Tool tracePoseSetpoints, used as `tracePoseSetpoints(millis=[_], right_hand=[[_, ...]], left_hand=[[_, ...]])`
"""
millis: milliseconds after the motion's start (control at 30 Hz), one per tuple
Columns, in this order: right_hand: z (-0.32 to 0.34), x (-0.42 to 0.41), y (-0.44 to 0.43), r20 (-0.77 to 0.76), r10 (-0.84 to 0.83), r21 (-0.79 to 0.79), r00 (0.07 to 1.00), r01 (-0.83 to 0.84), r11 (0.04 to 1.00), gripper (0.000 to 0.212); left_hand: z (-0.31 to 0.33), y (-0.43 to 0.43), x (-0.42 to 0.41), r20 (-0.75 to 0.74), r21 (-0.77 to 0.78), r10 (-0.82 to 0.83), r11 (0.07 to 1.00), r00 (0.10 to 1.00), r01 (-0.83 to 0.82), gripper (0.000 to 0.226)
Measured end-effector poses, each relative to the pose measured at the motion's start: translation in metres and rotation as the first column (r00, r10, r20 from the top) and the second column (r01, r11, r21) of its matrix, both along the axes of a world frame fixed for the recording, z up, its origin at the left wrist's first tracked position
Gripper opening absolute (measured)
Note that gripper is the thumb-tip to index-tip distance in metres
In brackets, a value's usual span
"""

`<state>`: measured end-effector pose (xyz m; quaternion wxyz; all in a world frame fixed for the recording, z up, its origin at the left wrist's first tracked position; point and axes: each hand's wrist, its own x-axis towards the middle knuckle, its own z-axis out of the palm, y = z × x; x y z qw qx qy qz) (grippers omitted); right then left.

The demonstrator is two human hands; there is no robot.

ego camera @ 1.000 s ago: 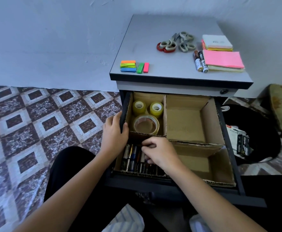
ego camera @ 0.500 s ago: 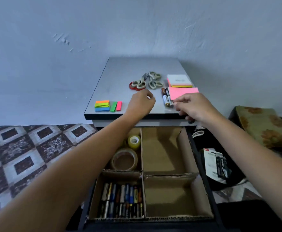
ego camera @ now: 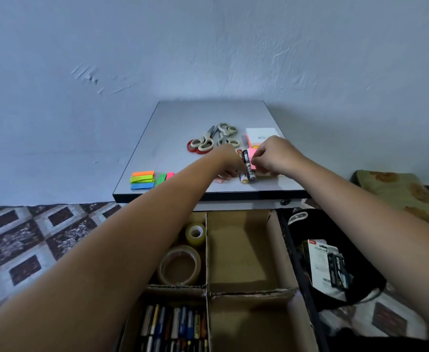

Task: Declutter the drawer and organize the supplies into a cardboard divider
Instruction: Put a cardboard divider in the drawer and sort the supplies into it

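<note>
On the table [ego camera: 182, 128], the right hand [ego camera: 271, 158] pinches the pink sticky pad [ego camera: 252, 156]. The left hand [ego camera: 230, 165] curls beside the markers [ego camera: 246, 161], grip unclear. Best to lift the pad level into an empty right compartment of the cardboard divider [ego camera: 236, 265].

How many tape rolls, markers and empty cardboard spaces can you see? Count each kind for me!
Tape rolls: 2 showing; the left arm may hide more.
Markers: 2
Empty divider compartments: 2
Total: 6
</note>
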<state>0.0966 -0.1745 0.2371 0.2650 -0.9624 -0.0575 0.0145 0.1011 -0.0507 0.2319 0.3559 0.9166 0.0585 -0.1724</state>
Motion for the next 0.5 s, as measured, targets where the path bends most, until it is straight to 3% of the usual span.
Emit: tracePoseSetpoints(millis=[200, 333, 500], right_hand=[[-0.024, -0.005, 0.011, 0.132, 0.007, -0.226, 0.991, 0.023, 0.974, 0.018], [-0.033, -0.013, 0.017, 0.251, -0.001, -0.25, 0.968, 0.066, 0.966, 0.019], [-0.031, -0.018, 0.01, 0.117, -0.006, -0.237, 0.993, 0.034, 0.971, 0.036]], left_hand=[[-0.002, 0.005, -0.002, -0.034, -0.026, -0.009, 1.0, 0.999, 0.008, 0.019], [-0.004, 0.003, -0.006, -0.019, -0.031, 0.002, 1.0, 1.0, -0.003, 0.022], [-0.007, 0.002, -0.007, 0.037, 0.007, 0.006, 1.0, 0.999, -0.007, 0.023]])
